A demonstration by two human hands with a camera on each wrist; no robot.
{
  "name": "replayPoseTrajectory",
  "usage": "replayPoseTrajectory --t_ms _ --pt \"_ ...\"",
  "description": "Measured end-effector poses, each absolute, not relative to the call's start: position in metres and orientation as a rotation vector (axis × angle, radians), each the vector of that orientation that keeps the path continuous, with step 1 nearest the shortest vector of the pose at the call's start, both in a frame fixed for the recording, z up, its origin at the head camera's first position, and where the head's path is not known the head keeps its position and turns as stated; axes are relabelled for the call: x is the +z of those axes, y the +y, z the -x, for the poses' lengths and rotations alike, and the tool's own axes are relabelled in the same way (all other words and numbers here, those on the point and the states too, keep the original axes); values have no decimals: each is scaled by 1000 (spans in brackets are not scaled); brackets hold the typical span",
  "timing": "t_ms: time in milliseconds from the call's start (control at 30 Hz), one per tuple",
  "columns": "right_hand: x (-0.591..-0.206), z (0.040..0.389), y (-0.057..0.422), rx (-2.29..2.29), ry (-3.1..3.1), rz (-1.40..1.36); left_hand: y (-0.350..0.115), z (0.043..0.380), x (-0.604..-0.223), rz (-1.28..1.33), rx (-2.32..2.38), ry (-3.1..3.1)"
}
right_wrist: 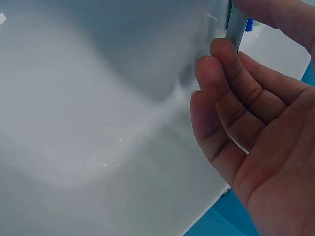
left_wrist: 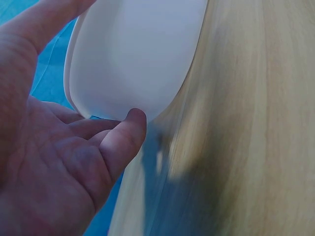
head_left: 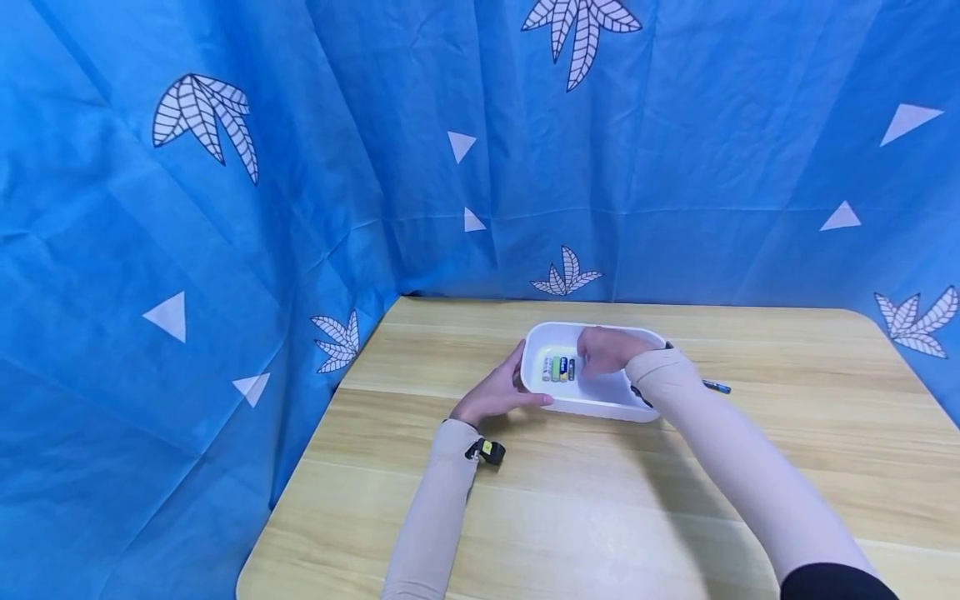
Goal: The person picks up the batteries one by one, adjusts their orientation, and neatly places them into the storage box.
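A white plastic box (head_left: pixel 600 408) with rounded corners sits on the table. My left hand (head_left: pixel 498 392) grips its left end, thumb along the near side and fingers at the far corner. Inside the box, several batteries (head_left: pixel 556 369) stand in a row near the left end, green, blue and dark ones among them. My right hand (head_left: pixel 603 350) reaches into the box just right of this row. In the right wrist view, its thumb and fingertips pinch a slim grey battery (right_wrist: pixel 237 28), partly hidden by the fingers.
Another battery (head_left: pixel 717 387), dark with a blue end, lies on the wooden table (head_left: pixel 810 417) right of the box, partly behind the right forearm. A blue patterned curtain (head_left: pixel 675 167) hangs behind the table and along its left side.
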State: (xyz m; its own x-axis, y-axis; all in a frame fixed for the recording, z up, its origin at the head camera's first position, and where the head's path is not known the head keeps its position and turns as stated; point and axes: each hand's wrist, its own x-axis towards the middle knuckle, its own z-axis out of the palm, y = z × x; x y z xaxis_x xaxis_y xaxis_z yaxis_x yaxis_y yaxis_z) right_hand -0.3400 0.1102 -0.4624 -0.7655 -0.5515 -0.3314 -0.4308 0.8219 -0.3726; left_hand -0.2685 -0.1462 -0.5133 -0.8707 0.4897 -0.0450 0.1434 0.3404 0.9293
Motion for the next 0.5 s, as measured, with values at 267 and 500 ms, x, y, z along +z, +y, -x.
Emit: replayPoseTrajectory --t_ms 267,500 --pt "-470 339 105 -378 2590 746 -146 269 -515 -589 1538 2295" --pt "-471 338 101 -376 2587 726 -147 271 -518 -623 1566 2277"
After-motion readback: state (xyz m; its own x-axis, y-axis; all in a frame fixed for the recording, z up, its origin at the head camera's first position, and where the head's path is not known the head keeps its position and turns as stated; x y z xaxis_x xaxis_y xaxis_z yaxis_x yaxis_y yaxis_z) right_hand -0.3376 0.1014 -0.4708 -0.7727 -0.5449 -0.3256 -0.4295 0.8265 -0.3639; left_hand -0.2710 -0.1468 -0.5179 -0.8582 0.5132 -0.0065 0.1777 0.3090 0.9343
